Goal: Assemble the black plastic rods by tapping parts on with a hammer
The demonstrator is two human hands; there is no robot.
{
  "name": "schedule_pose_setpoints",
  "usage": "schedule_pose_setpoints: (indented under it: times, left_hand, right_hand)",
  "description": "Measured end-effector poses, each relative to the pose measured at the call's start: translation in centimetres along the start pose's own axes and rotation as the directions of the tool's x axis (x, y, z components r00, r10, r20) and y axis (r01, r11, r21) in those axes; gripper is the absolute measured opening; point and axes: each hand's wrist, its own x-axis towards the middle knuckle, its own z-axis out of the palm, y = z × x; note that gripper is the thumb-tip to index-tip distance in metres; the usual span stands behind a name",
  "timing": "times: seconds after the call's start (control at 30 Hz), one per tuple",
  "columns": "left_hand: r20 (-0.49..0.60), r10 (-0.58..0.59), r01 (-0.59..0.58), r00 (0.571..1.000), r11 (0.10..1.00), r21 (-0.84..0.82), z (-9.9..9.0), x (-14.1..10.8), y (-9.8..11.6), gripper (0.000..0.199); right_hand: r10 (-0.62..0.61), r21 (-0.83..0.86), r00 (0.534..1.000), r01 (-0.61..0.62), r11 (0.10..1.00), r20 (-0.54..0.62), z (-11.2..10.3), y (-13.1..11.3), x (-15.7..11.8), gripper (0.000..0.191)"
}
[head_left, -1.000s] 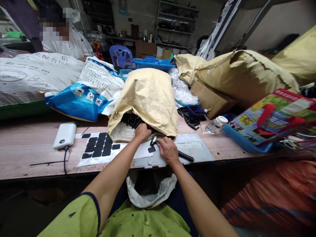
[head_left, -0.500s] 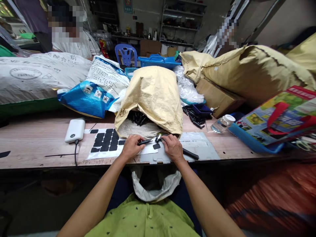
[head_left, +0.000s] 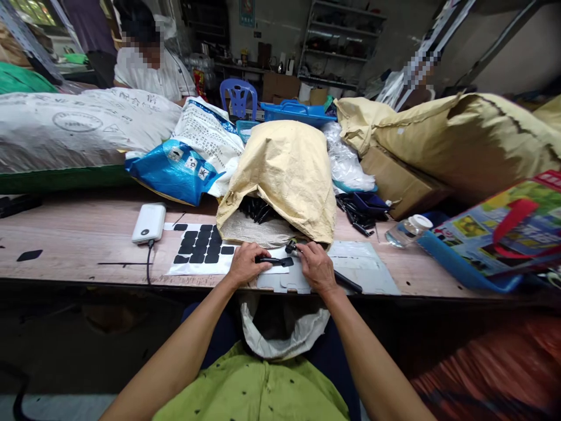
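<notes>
My left hand [head_left: 248, 264] is closed around a slim black pen-shaped piece [head_left: 266, 259], held nearly level over the white sheet. Its tip reaches a dark rounded patch [head_left: 287, 262]. My right hand [head_left: 316, 264] has its fingertips pinched together; what they hold, if anything, is too small to name. Beside those fingertips is a small black-and-silver hammer-like head [head_left: 290, 245]. A black handle [head_left: 348, 282] comes out from under the right hand. To the left, the white sheet [head_left: 175, 269] carries rows of black rounded patches [head_left: 199, 245]. Black pieces [head_left: 258, 210] fill the mouth of a beige sack [head_left: 287, 158].
A white power bank [head_left: 149, 223] with a cable lies at left. At right are loose black pieces [head_left: 357, 219], a clear jar [head_left: 405, 231] and a blue tray [head_left: 464, 263]. Large sacks [head_left: 87, 128] line the back. A person [head_left: 149, 64] sits across the table.
My left hand has moved the black piece slightly right and nearer to me, so its tip now meets the dark patch. The right hand stays beside the hammer-like head. The whole view has shifted slightly.
</notes>
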Motion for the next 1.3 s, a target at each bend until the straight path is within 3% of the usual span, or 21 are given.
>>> schedule_pose_setpoints:
  times: [0.13, 0.23, 0.43, 0.57, 0.63, 0.77, 0.97, 1.13, 1.3]
  left_hand:
    - [-0.017, -0.005, 0.005, 1.0, 1.0, -0.011, 0.2, 0.1, 0.0, 0.023]
    - [-0.018, -0.02, 0.02, 1.0, 1.0, -0.021, 0.2, 0.1, 0.0, 0.022]
    - [-0.008, -0.015, 0.014, 1.0, 1.0, -0.021, -0.1, 0.1, 0.2, 0.022]
    - [-0.001, 0.006, -0.006, 1.0, 1.0, -0.009, -0.2, 0.1, 0.2, 0.02]
    - [-0.002, 0.005, -0.005, 1.0, 1.0, -0.011, -0.2, 0.1, 0.2, 0.02]
    - [-0.015, -0.011, 0.01, 1.0, 1.0, -0.025, 0.0, 0.1, 0.1, 0.021]
    - [-0.035, -0.019, 0.018, 0.999, 0.999, -0.034, 0.2, 0.1, 0.2, 0.02]
    - [-0.021, -0.014, 0.014, 1.0, 1.0, -0.003, 0.0, -0.1, 0.4, 0.02]
    - [-0.012, -0.008, 0.008, 1.0, 1.0, 0.002, -0.1, -0.1, 0.5, 0.022]
  right_hand:
    - [0.027, 0.224, 0.998, -0.014, 0.975, -0.054, -1.1, -2.1, 0.7, 0.031]
    - [0.024, 0.35, 0.999, -0.013, 0.937, -0.027, -1.4, -3.8, 1.0, 0.029]
    - [-0.03, 0.346, 1.0, 0.03, 0.938, -0.006, -1.3, -6.0, 0.7, 0.03]
    - [-0.05, 0.263, 0.994, 0.024, 0.964, 0.093, -1.1, -6.4, 0.2, 0.029]
    - [-0.036, 0.251, 0.993, 0.008, 0.968, 0.11, -1.2, -6.3, 0.1, 0.028]
    - [-0.009, 0.264, 0.999, -0.001, 0.965, 0.037, -1.6, -5.9, 0.0, 0.029]
    - [-0.002, 0.229, 0.998, -0.015, 0.973, 0.07, -1.6, -5.0, -0.3, 0.025]
    - [0.086, 0.191, 0.996, -0.084, 0.978, -0.002, -1.4, -2.6, 0.6, 0.027]
    - [0.1, 0.085, 0.995, -0.102, 0.991, 0.02, -0.2, 0.5, 1.1, 0.025]
